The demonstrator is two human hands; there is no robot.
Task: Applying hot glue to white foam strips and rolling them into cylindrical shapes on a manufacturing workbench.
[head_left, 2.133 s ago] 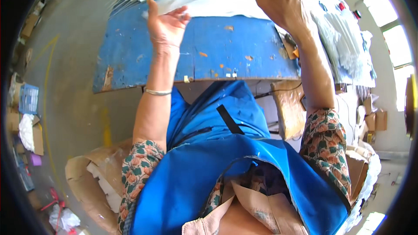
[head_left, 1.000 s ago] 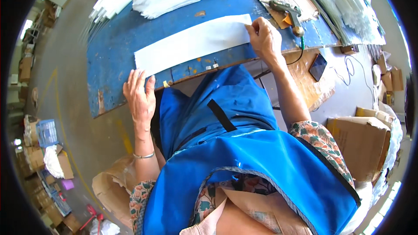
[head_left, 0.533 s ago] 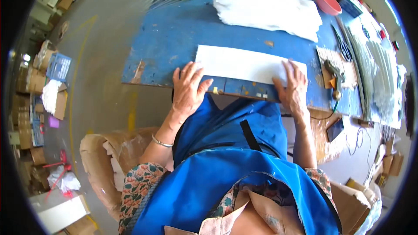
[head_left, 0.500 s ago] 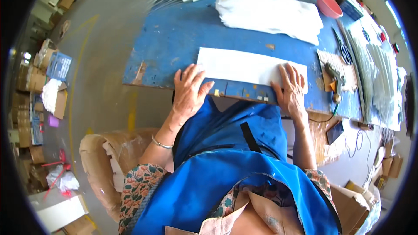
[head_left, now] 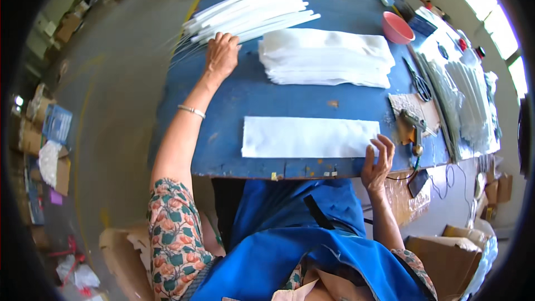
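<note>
my left hand (head_left: 221, 56) reaches far out over the blue table (head_left: 223, 134) and rests, fingers curled, on the near end of a bundle of white rods (head_left: 245, 17); i cannot tell whether it has closed around any of them. my right hand (head_left: 377, 159) sits at the table's front edge, fingers loosely spread, fingertips touching the right end of a flat white sheet (head_left: 309, 137) lying along that edge, holding nothing. beyond the sheet, a stack of folded white cloth (head_left: 326, 57). a glue gun (head_left: 411, 125) lies just right of the sheet, a pink bowl (head_left: 397, 28) farther back.
</note>
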